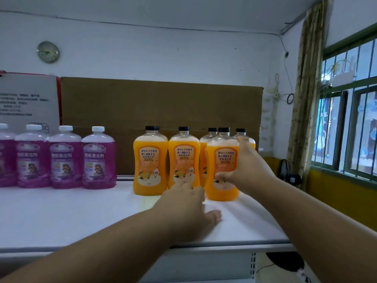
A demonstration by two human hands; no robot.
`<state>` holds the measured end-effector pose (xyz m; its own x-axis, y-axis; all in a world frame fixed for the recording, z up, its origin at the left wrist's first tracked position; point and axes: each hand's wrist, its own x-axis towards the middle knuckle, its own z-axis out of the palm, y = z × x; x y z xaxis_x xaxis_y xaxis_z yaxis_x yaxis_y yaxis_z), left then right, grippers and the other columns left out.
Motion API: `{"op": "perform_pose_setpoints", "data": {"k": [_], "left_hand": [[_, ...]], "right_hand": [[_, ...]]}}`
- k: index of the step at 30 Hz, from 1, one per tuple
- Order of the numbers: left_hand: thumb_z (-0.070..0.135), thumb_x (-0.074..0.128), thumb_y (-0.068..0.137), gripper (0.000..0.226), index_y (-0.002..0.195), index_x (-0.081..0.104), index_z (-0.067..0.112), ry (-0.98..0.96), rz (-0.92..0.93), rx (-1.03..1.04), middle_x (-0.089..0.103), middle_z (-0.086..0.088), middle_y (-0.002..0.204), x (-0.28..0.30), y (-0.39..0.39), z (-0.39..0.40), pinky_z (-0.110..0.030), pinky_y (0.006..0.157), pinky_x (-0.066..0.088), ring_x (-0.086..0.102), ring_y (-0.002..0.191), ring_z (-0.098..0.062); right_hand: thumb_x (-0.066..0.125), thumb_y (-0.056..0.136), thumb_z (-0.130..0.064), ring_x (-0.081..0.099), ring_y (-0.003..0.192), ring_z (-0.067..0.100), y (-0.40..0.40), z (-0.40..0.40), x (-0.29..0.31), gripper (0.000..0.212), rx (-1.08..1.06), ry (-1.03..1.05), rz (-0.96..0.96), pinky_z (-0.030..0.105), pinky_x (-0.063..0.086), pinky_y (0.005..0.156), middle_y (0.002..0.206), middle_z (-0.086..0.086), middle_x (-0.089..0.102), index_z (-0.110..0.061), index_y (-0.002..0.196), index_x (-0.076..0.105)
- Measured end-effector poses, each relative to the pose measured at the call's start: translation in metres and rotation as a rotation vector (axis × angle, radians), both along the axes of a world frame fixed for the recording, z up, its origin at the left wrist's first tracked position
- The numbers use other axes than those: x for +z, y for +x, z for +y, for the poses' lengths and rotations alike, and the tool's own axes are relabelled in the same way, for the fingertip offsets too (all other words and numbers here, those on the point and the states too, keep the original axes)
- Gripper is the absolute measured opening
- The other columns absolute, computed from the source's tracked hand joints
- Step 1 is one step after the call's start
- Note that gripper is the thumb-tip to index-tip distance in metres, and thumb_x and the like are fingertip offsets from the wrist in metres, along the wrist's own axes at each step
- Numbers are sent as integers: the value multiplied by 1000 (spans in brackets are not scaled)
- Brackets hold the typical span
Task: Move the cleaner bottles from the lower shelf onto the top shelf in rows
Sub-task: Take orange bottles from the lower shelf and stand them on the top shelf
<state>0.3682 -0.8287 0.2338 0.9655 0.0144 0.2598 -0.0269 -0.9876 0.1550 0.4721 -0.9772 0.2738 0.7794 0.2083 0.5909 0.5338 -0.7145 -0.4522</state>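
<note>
The right hand (242,170) wraps the front orange cleaner bottle (222,166) on the top shelf (81,211), near right; slide it level with its neighbours. The left hand (189,205) lies spread, empty.

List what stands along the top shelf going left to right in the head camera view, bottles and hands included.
Purple bottles in a row → leftmost orange bottle → left hand touching the second orange bottle → front orange bottle → right hand gripping it.

Upright black-capped orange cleaner bottles (222,166) on top shelf (81,211)
</note>
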Motion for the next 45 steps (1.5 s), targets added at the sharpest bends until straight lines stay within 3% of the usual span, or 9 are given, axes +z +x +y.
{"op": "perform_pose_setpoints", "data": {"k": [12,18,23,26,30,36,40,45], "left_hand": [[74,45,86,54,122,54,36,-5,17,12,49,6,142,-1,0,0,-47,107,39,41,129,-20],[73,48,86,51,121,55,36,3,2,18,54,8,132,-2,1,-2,-39,99,42,44,117,-14],[69,50,88,41,117,57,41,-13,-17,7,56,11,127,1,-1,-1,-36,93,44,45,110,-12],[66,54,88,36,113,58,42,-40,-38,8,59,13,119,0,-3,-3,-30,86,46,50,104,-9],[57,59,90,29,110,61,37,-92,-127,33,63,14,110,5,-15,-11,-24,81,51,57,96,-9],[61,52,91,20,103,52,45,-124,-447,24,54,26,106,-7,-90,7,-19,82,42,50,96,-1],[56,51,89,23,102,57,38,-106,-584,99,58,21,103,-24,-159,61,-25,81,41,49,94,-3],[54,51,87,29,106,60,35,-87,-526,288,56,17,101,-60,-265,158,-32,85,42,50,98,-7]], "right_hand": [[85,65,-52,63,107,27,39,20,-11,120,-78,-26,-47,41,57,78,131,9,53,-36,150,2],[83,67,-55,62,108,28,43,22,-14,119,-72,-31,-70,38,56,74,135,9,50,-37,149,-1],[77,69,-62,55,120,36,37,19,-21,113,-71,-14,-108,51,55,89,145,14,37,-39,145,-4],[72,72,-66,45,131,39,26,16,-20,106,-98,-24,-247,50,49,96,148,17,33,-36,144,0],[68,80,-59,43,131,33,-10,12,-9,89,-22,-38,-388,46,44,100,143,13,39,-29,143,13],[66,84,-49,53,116,22,-98,29,15,67,189,15,-556,29,37,87,132,7,49,-27,136,31],[63,85,-51,49,110,12,-167,76,13,59,331,12,-550,25,37,84,130,0,50,-29,133,36],[62,85,-56,45,109,7,-265,178,-17,59,602,-3,-443,25,43,85,127,-6,50,-32,134,38]]}}
